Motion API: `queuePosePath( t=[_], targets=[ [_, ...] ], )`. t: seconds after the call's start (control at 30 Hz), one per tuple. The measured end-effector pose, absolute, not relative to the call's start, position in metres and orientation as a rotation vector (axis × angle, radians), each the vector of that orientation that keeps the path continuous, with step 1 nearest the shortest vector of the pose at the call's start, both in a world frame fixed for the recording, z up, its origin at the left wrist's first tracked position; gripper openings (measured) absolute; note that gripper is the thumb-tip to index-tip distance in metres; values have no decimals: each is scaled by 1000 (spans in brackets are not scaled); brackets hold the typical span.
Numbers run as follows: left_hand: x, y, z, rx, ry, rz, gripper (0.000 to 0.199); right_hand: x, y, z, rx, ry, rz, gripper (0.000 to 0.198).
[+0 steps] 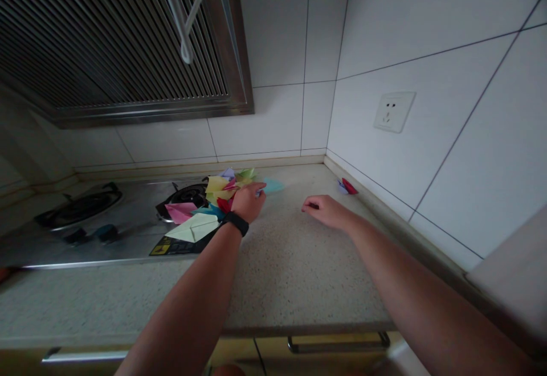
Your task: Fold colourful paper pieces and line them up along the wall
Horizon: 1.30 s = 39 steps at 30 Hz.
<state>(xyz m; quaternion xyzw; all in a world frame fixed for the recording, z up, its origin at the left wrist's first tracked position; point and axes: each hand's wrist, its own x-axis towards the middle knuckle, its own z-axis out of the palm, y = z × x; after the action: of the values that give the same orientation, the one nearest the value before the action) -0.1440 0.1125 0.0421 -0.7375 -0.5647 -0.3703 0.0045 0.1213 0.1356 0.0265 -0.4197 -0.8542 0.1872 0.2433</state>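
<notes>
In the middle of the frame, the left hand [249,201] is at the right edge of a pile of coloured folded papers [217,188]. A pale lilac piece [259,192] shows at its fingertips, but I cannot tell if the grip is closed on it. A light blue paper [274,186] lies just beside these fingers. The pile is left of the centre, partly over the stove [137,239]. The right hand [325,211], right of the centre, is above the counter [294,262], its grip narrow with fingers curled. Further right, a red and purple paper [349,186] lies near the wall [384,165].
</notes>
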Motion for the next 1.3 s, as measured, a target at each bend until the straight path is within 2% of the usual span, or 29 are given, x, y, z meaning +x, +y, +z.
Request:
queuePosePath(
  t=[0.4,0.7,0.87,1.0,1.3],
  targets=[
    [-121,110,38,-2319,-1870,-2421,32,124,144,22,-1121,-2257,512,21],
    [-114,102,37,-2271,-1781,-2973,34,121,144,22,-1103,-2160,651,31],
    [-110,98,37,-2325,-1777,-3029,35,119,144,22,-1078,-2022,793,44],
    [-106,95,38,-2376,-1839,-2979,33,119,145,22,-1062,-1916,851,43],
    [-102,95,30,-2690,-2189,-2519,29,120,146,26,-1013,-1741,940,35]
  ],
)
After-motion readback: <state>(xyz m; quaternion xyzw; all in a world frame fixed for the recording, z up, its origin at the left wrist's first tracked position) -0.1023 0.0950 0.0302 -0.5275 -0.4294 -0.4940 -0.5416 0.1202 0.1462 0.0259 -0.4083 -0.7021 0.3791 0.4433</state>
